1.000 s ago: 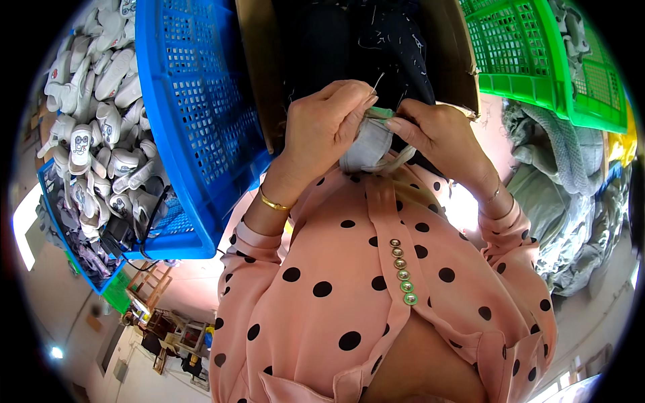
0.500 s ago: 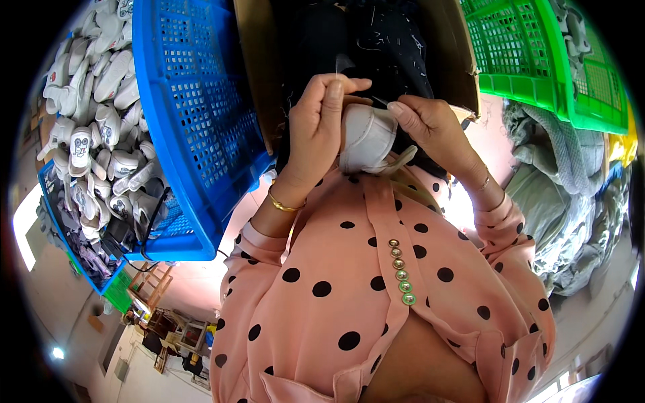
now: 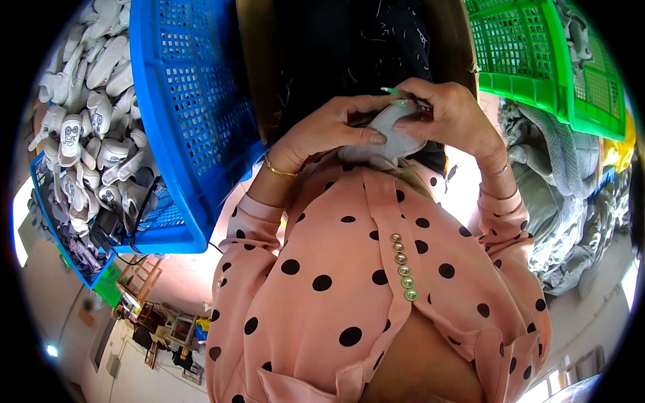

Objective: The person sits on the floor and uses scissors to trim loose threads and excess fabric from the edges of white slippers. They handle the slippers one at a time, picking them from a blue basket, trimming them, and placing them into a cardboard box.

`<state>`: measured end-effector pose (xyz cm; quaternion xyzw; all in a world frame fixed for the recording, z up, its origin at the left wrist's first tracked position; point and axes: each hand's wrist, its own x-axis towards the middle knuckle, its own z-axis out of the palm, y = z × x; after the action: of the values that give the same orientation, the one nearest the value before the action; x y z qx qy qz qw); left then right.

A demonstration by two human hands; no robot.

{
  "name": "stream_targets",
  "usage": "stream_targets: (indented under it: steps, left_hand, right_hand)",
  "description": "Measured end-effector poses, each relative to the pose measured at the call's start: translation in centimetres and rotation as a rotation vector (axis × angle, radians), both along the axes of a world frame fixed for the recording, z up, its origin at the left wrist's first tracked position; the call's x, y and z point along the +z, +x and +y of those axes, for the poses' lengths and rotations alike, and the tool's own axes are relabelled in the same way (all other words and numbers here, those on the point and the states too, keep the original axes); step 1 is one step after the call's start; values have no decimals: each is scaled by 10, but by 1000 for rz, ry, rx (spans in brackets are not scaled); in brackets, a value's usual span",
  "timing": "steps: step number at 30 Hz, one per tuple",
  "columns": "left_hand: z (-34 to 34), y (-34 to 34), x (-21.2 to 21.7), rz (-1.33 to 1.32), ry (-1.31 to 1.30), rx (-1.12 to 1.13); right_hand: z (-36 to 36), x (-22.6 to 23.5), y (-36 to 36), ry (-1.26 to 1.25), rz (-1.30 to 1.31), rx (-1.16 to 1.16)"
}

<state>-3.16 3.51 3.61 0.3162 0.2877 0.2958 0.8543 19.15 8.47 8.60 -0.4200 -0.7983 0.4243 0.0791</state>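
Nearest the camera, a pink blouse with black polka dots (image 3: 349, 295) and a row of small metal buttons (image 3: 402, 265) is seen. Just beyond it, a small pale grey shoe upper (image 3: 393, 138) is held close to the chest, between both hands. The left hand (image 3: 329, 131), with a gold bangle (image 3: 279, 168) at its wrist, is closed over the piece from the left, its thumb pressed flat upon it. The right hand (image 3: 453, 117) is closed on the piece from above, its fingers pinched together on a slim green-tipped tool (image 3: 403, 97); what kind of tool cannot be told. The piece is judged light, soft and pliable, not fragile; it is best gripped by its rim or firmer edge, so that it is not crushed.

Further off, at left, a blue plastic lattice crate (image 3: 181, 121) is shown on edge, and beyond it a heap of white and grey shoe parts (image 3: 87, 134). A dark bin (image 3: 363, 47) strewn with thread scraps lies ahead. At upper right, green lattice crates (image 3: 531, 60) are shown, their contents scarcely visible; grey fabric (image 3: 564, 201) is piled beside them.
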Motion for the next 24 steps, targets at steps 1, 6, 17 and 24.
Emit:
stream_targets:
  steps: [1,6,17,24]
  left_hand:
    - [-3,0,-1,151,103,24]
    - [-22,4,-7,708,589,241]
    - [-5,22,2,-2,-15,420]
    - [-4,20,-11,57,95,494]
  right_hand:
    - [0,-5,6,-75,-32,-18]
    - [-16,-35,14,-117,82,-228]
    - [-28,-36,8,-348,176,-316]
    - [-33,-42,11,-336,155,-362]
